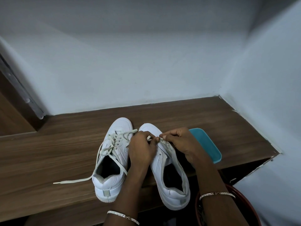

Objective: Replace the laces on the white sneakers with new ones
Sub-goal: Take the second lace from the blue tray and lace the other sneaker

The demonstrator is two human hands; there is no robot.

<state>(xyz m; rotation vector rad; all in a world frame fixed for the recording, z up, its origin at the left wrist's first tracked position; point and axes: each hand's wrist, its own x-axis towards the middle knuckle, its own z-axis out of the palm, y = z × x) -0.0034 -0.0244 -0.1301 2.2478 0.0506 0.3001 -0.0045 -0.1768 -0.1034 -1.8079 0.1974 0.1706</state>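
Two white sneakers stand side by side on a wooden shelf (57, 149), toes pointing away from me. The left sneaker (112, 162) carries a loose off-white lace (105, 149); one end trails out over the wood to the left. Both hands are over the front of the right sneaker (171, 175). My left hand (141, 147) and my right hand (180, 142) each pinch a piece of that shoe's lace (160, 139) near the toe-end eyelets. The fingers hide most of that lace.
A teal plastic tray (210, 145) lies just right of the right sneaker, near the shelf's right end. Pale walls close in behind and on the right. A dark red round basket rim (247, 203) sits below the shelf at bottom right.
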